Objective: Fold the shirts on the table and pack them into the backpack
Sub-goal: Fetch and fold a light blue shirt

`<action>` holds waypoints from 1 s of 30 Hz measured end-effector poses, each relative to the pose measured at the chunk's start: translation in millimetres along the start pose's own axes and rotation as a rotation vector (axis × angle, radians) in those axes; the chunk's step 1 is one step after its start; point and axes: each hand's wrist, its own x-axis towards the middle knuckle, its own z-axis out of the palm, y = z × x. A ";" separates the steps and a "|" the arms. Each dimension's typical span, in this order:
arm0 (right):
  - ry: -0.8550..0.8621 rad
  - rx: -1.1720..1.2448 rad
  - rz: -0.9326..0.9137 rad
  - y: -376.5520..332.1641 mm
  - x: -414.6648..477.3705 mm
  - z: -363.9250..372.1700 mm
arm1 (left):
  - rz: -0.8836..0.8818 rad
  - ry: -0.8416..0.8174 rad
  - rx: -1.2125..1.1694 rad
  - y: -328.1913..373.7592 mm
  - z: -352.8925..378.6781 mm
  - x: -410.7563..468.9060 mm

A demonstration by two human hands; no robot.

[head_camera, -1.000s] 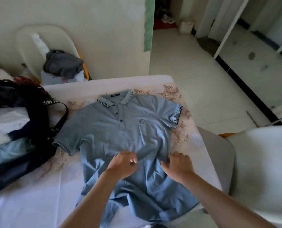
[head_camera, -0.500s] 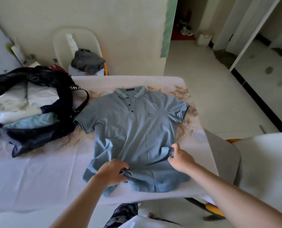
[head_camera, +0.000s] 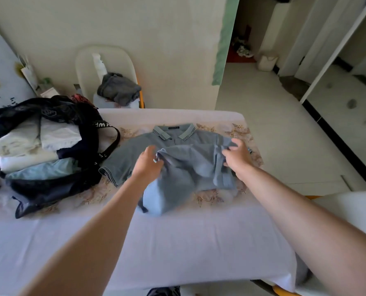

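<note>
I see the left hand (head_camera: 149,166) and right hand (head_camera: 238,158) each pinching the shirt (head_camera: 190,161); the backpack (head_camera: 49,189) holds folded shirts (head_camera: 39,142), white and blue.

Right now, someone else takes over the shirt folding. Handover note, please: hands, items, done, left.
Left hand: pinches the polo shirt hem, raised over the chest.
Right hand: grips the hem's other end.
Polo shirt: on the table, collar away from the person, lower half doubled up loosely and rumpled. The sleeve near the backpack is spread flat.
Backpack: open, on the table to the left, holding folded white and light blue garments.
Done: some garments packed; first fold begun.
Left: flatten the fold, finish folding, pack the shirt into the backpack.
</note>
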 end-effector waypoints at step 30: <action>-0.487 -0.135 0.183 -26.2 50.4 159.4 | 0.205 -0.147 0.271 -31.5 52.0 47.2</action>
